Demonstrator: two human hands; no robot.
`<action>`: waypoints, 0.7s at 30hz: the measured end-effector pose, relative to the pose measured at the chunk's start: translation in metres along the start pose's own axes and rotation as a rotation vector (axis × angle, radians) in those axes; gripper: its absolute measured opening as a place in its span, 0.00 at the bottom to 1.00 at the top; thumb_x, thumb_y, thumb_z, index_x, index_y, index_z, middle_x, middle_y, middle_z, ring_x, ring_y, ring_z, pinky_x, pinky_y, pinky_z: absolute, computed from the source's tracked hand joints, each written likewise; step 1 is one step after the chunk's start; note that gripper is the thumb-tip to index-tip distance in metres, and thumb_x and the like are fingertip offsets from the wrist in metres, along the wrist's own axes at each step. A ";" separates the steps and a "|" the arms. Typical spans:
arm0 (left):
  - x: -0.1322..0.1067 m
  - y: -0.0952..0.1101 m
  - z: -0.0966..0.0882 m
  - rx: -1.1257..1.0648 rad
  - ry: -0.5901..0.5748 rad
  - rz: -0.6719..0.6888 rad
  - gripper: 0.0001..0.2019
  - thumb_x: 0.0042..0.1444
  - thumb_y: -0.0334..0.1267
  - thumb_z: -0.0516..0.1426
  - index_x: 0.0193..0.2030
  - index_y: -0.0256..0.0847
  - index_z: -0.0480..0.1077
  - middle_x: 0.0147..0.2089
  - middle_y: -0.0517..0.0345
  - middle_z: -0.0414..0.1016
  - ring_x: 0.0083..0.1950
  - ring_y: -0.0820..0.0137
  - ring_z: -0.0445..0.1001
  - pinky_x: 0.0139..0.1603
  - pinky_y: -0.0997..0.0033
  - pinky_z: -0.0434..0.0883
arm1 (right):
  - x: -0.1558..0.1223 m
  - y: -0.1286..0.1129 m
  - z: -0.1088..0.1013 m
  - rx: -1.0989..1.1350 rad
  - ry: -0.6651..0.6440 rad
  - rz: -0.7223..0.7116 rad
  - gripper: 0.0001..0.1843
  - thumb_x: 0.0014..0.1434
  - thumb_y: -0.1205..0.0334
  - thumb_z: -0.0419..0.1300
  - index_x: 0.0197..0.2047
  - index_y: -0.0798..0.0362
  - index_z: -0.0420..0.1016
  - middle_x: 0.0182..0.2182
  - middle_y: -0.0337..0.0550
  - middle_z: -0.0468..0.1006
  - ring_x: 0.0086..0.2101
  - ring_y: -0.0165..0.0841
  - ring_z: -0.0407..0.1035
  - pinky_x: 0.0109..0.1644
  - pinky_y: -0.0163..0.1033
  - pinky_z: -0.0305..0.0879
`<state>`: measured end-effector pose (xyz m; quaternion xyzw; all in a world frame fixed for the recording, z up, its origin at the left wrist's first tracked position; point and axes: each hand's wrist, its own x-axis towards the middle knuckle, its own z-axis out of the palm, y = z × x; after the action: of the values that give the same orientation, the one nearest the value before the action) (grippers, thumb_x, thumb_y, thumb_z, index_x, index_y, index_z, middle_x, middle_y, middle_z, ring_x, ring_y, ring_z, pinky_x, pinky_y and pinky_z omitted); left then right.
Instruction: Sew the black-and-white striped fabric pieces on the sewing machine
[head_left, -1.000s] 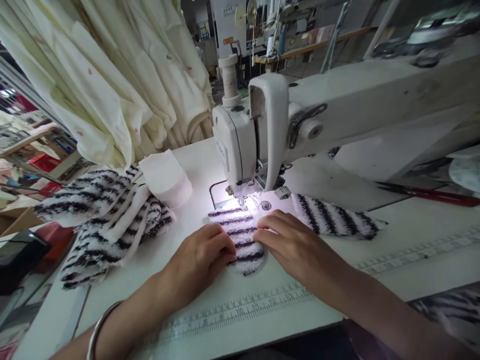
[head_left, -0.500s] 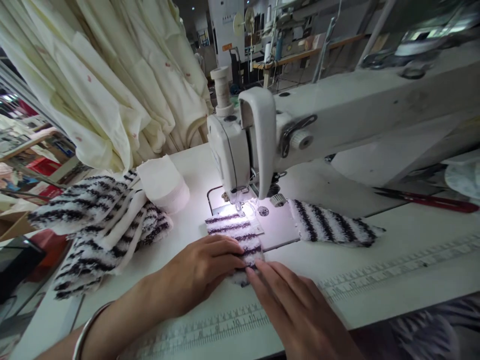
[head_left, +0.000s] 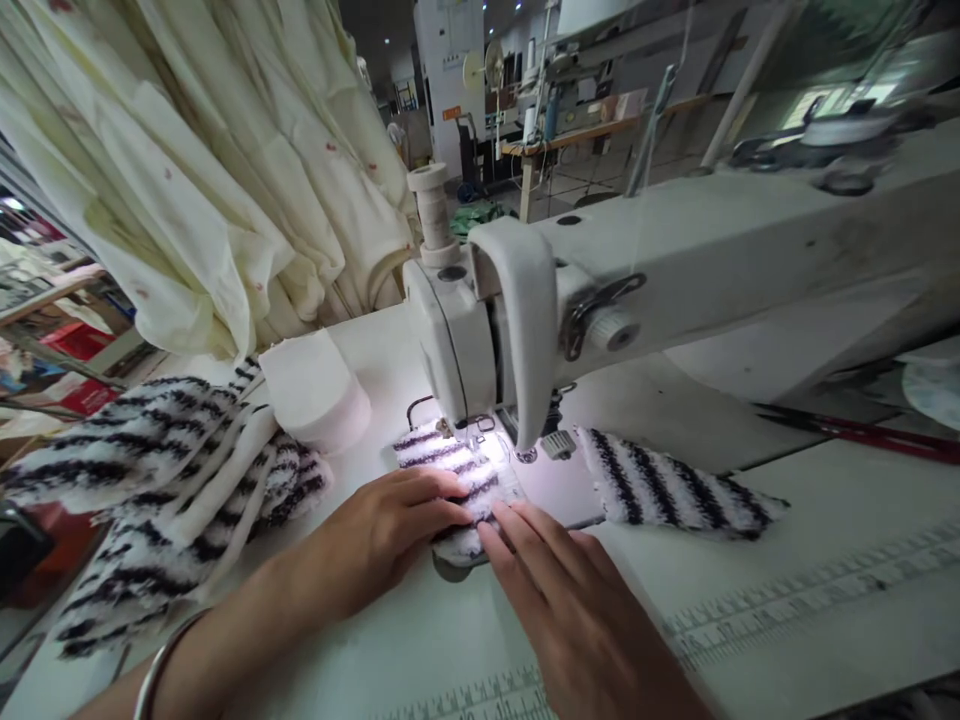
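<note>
Now the striped piece (head_left: pixel 457 480) is pinned flat under both hands.
Its long axis runs ahead of the fingertips toward the needle (head_left: pixel 480 432); left hand (head_left: pixel 390 535) and right hand (head_left: pixel 555 590) are laid on it, fingers together and extended.

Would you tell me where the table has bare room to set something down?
Bare table lies right of the striped piece, above the ruler. Crowded left: striped pile, white roll.

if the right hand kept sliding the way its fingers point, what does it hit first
The right hand points up-left over the striped piece. Likely first: the sewing machine's presser foot, though depth is hard to judge.
</note>
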<state>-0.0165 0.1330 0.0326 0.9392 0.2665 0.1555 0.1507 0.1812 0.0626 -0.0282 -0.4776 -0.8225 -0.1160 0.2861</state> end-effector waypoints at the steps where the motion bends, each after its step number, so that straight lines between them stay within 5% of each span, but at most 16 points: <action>1: 0.001 -0.002 -0.001 0.003 0.003 -0.006 0.13 0.63 0.26 0.49 0.50 0.37 0.70 0.53 0.45 0.75 0.55 0.65 0.73 0.55 0.62 0.73 | 0.002 0.001 0.002 -0.001 0.003 0.006 0.27 0.58 0.80 0.40 0.52 0.54 0.71 0.51 0.43 0.76 0.52 0.36 0.65 0.52 0.43 0.57; 7: 0.004 -0.013 -0.003 0.002 0.006 -0.011 0.15 0.63 0.25 0.48 0.53 0.37 0.68 0.53 0.45 0.73 0.55 0.65 0.72 0.52 0.63 0.73 | 0.021 0.009 0.007 0.053 0.018 0.030 0.26 0.53 0.80 0.43 0.48 0.54 0.72 0.47 0.46 0.76 0.50 0.38 0.66 0.48 0.45 0.60; 16: 0.011 -0.008 0.002 0.116 0.003 -0.113 0.12 0.64 0.28 0.49 0.50 0.40 0.68 0.42 0.50 0.73 0.42 0.66 0.72 0.40 0.64 0.74 | 0.044 0.041 -0.001 0.165 -0.134 -0.033 0.24 0.50 0.78 0.47 0.42 0.49 0.75 0.37 0.43 0.76 0.30 0.32 0.68 0.32 0.37 0.65; 21: 0.013 -0.007 0.013 0.277 0.112 -0.084 0.09 0.61 0.30 0.53 0.47 0.38 0.67 0.39 0.51 0.72 0.38 0.65 0.72 0.34 0.64 0.74 | 0.044 0.054 0.009 0.064 -0.180 -0.043 0.19 0.54 0.75 0.49 0.40 0.48 0.76 0.35 0.44 0.74 0.36 0.35 0.70 0.39 0.40 0.67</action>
<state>-0.0042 0.1434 0.0209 0.9288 0.3327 0.1628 0.0109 0.2077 0.1263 -0.0142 -0.4589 -0.8583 -0.0524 0.2236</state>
